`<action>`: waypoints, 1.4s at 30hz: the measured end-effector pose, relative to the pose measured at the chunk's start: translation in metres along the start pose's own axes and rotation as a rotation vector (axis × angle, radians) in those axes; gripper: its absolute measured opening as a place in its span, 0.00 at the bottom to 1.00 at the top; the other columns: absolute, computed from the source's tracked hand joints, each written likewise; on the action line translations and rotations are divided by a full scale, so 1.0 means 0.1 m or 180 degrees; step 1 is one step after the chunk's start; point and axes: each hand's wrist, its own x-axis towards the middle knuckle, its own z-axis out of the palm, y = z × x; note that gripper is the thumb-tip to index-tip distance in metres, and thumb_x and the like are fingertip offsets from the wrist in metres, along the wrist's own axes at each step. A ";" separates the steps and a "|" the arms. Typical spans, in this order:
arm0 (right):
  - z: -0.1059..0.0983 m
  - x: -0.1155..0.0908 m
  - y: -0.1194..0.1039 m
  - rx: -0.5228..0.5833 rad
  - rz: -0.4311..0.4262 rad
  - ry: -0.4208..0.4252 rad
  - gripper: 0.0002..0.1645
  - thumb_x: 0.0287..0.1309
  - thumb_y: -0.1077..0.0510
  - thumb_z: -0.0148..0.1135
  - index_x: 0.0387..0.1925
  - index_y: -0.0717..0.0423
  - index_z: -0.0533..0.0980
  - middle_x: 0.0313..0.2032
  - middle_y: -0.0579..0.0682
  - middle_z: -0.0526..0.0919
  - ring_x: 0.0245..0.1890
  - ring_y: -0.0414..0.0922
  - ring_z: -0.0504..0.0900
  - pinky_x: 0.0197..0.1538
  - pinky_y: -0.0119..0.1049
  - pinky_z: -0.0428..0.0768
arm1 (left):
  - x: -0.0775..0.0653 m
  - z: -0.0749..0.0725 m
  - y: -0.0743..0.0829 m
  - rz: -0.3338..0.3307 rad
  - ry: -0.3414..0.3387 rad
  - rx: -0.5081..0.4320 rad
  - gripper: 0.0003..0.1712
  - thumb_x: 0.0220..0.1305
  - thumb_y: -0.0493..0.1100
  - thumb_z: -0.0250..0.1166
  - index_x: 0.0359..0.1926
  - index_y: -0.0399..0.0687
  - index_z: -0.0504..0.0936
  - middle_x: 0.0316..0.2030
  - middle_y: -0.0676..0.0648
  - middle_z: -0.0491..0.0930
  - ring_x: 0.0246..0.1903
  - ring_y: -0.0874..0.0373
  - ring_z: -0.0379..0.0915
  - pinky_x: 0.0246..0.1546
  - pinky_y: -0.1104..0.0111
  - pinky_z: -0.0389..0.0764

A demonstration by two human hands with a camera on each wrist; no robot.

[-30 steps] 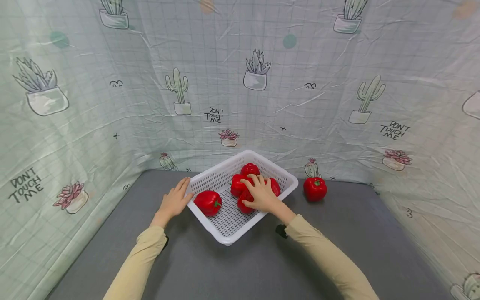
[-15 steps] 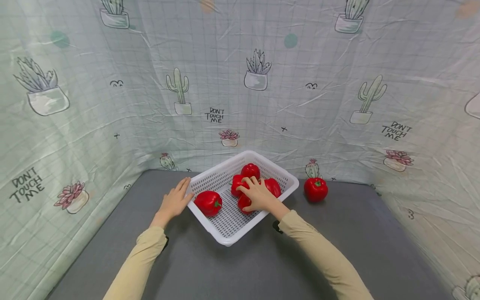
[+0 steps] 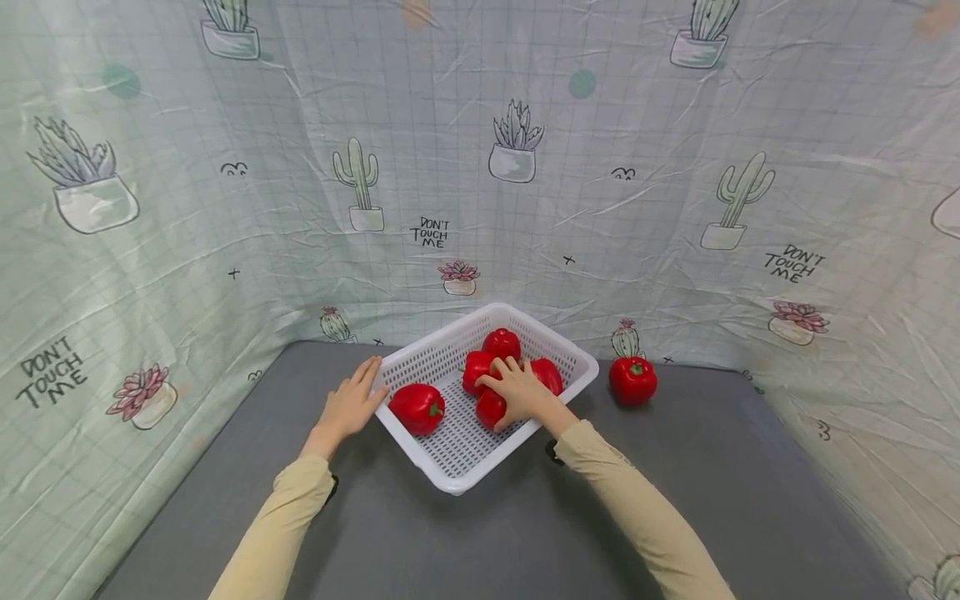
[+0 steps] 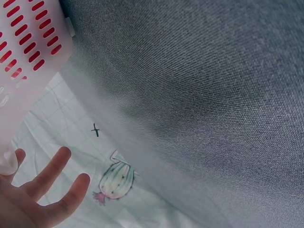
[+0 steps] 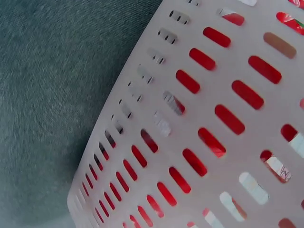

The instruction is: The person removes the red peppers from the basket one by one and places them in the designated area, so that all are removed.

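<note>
A white slotted plastic basket (image 3: 459, 482) stands at an angle on the table with several red bell peppers in it. My left hand (image 3: 348, 406) rests at its left corner, thumb on the rim and fingers fairly straight along the outside; the left wrist view shows those fingers (image 4: 71, 199) spread. Inside the basket, my right hand (image 3: 521, 392) curves over the nearest bell pepper (image 3: 490, 410) of a cluster, with the thumb down its front side. Close around that hand are bell peppers at the left (image 3: 476, 372), back (image 3: 502, 342) and right (image 3: 548, 377). Another bell pepper (image 3: 417, 408) lies apart near the left corner.
One bell pepper (image 3: 632, 382) stands on the grey table (image 3: 465, 550), right of the basket. A curtain (image 3: 465, 125) printed with cacti encloses the back and both sides. Through the basket's slotted wall (image 5: 156, 142), the right wrist view shows red peppers.
My right hand has shifted slightly, drawing back from the right pepper and settling over the nearest one, its thumb moving down the front side. The left hand and basket have stayed put.
</note>
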 end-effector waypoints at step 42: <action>-0.10 -0.08 -0.01 0.0227 0.0106 0.0247 0.42 0.30 0.44 0.73 0.50 0.43 0.63 0.49 0.53 0.67 0.53 0.50 0.62 0.56 0.56 0.64 | 0.00 0.00 0.00 0.0034 -0.0002 0.0004 0.35 0.64 0.53 0.46 0.67 0.44 0.50 0.66 0.40 0.52 0.53 0.33 0.63 0.45 0.36 0.62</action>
